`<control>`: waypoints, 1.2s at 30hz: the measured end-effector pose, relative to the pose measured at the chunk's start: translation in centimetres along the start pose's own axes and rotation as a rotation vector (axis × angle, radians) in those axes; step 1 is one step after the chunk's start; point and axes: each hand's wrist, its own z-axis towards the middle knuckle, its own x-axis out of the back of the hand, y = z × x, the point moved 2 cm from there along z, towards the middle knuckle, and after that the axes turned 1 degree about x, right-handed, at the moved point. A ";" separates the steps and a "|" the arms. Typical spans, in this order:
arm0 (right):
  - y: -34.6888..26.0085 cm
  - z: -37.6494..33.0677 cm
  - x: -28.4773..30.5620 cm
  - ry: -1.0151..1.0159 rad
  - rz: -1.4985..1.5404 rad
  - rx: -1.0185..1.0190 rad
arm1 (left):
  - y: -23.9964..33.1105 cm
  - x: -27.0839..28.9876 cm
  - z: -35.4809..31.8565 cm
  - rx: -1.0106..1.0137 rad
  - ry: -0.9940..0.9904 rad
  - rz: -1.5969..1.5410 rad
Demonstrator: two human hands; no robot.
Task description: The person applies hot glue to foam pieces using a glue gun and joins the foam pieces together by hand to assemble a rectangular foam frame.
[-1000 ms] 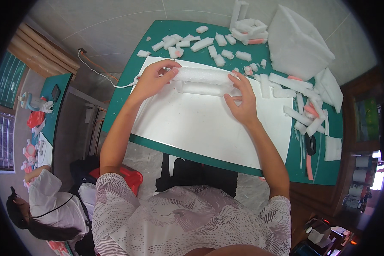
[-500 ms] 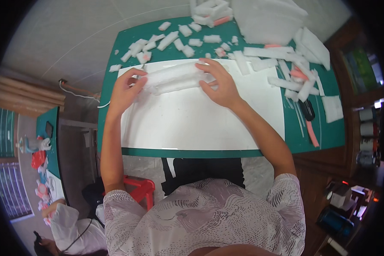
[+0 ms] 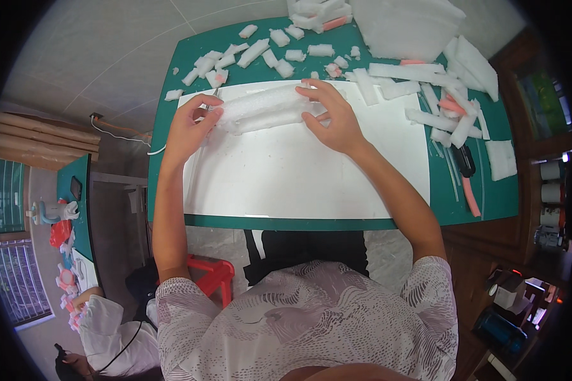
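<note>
Between my hands is a long white roll of soft foam or batting [image 3: 260, 109], lying slightly aslant over a white sheet [image 3: 299, 171]. My left hand [image 3: 196, 124] curls its fingers and thumb on the roll's left end. At the right end, my right hand [image 3: 332, 117] grips it with the fingers over the far side and the thumb on the near side. The far edge of the roll shows some lengthwise folds. A thin metal tool [image 3: 217, 93], partly hidden, lies beside my left fingers.
Several small white foam pieces [image 3: 254, 53] lie along the back of the green table [image 3: 235, 223]. White strips, some with pink [image 3: 454, 105], pile at the right near a black-handled tool [image 3: 465, 162]. Large white slabs [image 3: 407, 28] stand behind. Left, another person [image 3: 111, 336] sits at a second table.
Both hands keep hold of the foam roll and have barely moved. The whole view has shifted slightly.
</note>
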 end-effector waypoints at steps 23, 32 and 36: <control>0.1 0.1 0.1 0.017 -0.006 0.014 | -0.2 0.0 0.2 0.023 0.006 0.039; 0.5 0.1 -0.1 0.020 -0.009 0.034 | 0.0 0.0 0.1 0.034 0.011 0.061; 0.5 0.1 -0.1 0.012 -0.012 0.025 | -0.4 0.1 0.3 0.022 0.005 0.049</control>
